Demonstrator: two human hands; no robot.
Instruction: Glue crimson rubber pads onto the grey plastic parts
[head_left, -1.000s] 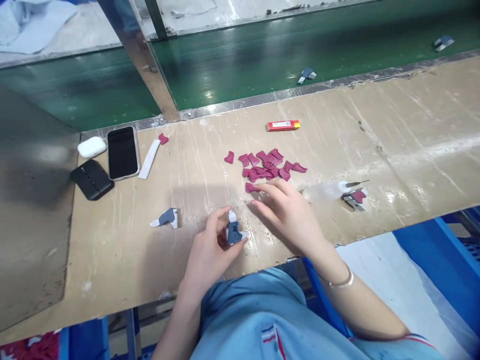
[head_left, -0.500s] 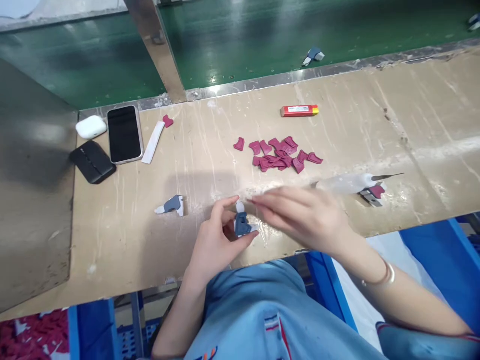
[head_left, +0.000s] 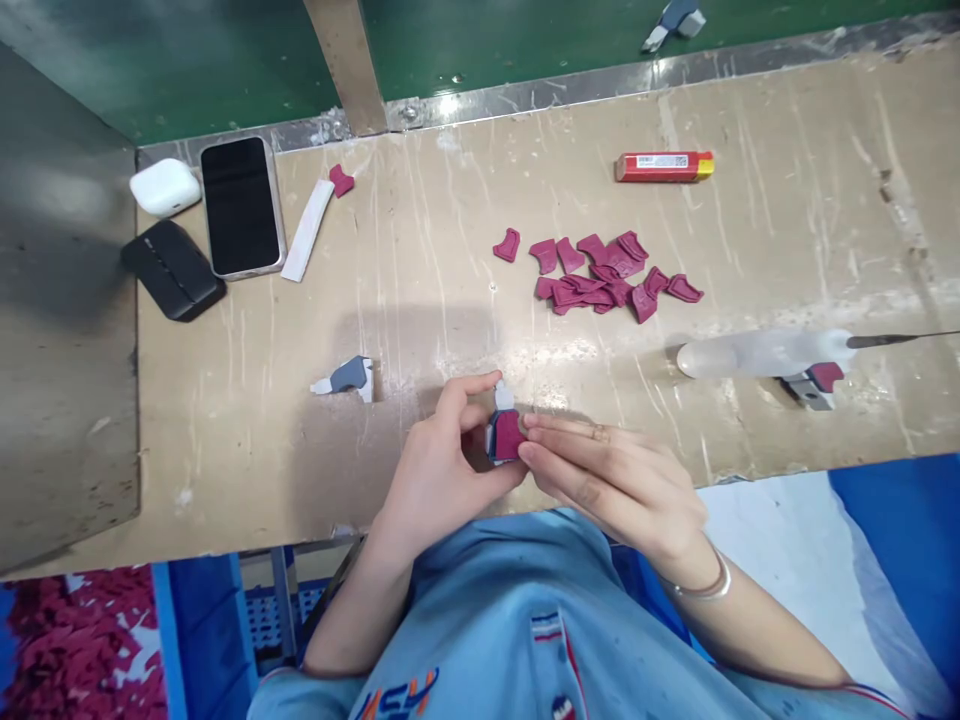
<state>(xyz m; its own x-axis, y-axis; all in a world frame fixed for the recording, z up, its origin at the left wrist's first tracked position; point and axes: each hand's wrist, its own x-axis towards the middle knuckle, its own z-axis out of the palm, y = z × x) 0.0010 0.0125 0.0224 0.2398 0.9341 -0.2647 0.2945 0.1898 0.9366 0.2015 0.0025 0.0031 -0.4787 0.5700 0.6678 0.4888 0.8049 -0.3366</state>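
Observation:
My left hand (head_left: pixel 450 465) is closed around a small blue-and-white moulded part (head_left: pixel 503 397), its white tip pointing away from me. A maroon shaped piece (head_left: pixel 508 434) lies over the part's blue face. The closed fingertips of my right hand (head_left: pixel 611 475) are at that piece's right edge; whether they grip or only press it, I cannot tell for sure. Beyond my hands lies a loose pile of similar maroon pieces (head_left: pixel 592 290). To the left, another blue-and-white part (head_left: pixel 349 376) rests on the bench.
At the right, a translucent bottle with a thin dark tip (head_left: pixel 765 354) lies beside a part with a maroon inset (head_left: pixel 814 385). A red-and-yellow box cutter-like stick (head_left: pixel 664 167) lies at the back. A phone (head_left: pixel 241 208), white case (head_left: pixel 165 187) and black device (head_left: pixel 174 270) sit left.
The maroon piece now covers the blue face, which was bare before. My right hand has come down from above the part to its right edge. The view has tilted down towards the bench.

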